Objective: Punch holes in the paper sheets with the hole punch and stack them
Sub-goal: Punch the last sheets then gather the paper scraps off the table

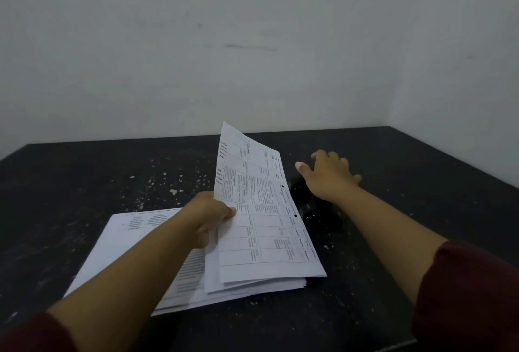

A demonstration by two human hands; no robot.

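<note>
My left hand (pixel 209 218) pinches the left edge of a printed sheet (pixel 264 219) and holds it tilted up off the table. Two punched holes show along that sheet's right edge. Under it lies a stack of printed paper sheets (pixel 134 242) on the dark table (pixel 84 183). A black hole punch (pixel 314 205) sits just right of the lifted sheet, partly hidden by my right wrist. My right hand (pixel 328 174) hovers over the far end of the punch with fingers spread, and I cannot tell whether it touches the punch.
The dark table is speckled with small white paper bits (pixel 174 191). A pale wall (pixel 252 56) rises right behind the table's far edge and along its right side. The table's front edge (pixel 398 344) shows at the bottom right.
</note>
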